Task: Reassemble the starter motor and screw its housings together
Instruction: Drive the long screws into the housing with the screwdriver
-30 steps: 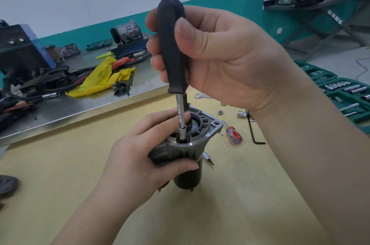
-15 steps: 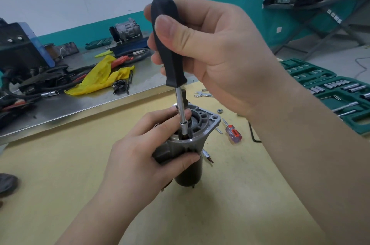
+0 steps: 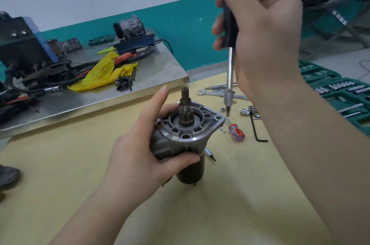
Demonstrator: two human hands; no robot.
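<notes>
Right hand (image 3: 266,30) clamped on one black-handled driver (image 3: 229,76), shaft vertical, tip hanging clear, up and right of the motor flange. Left hand (image 3: 144,144) wrapped round one starter motor (image 3: 186,134), upright on the yellow worktop (image 3: 220,204), pinion shaft pointing up. Below-left of the tip, nearer the left hand. One small red screwdriver (image 3: 236,132) beyond.

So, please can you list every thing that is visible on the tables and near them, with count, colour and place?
starter motor: 1, grey and black, upright on yellow table
small screwdriver: 1, red and clear, right of motor
hex key: 1, black, beside it
wrenches: number unclear, silver, behind motor
socket set case: 1, green, far right
yellow cloth: 1, on metal bench
driver: 1, black handle, lifted off motor
left hand: grips motor
right hand: holds driver
</notes>
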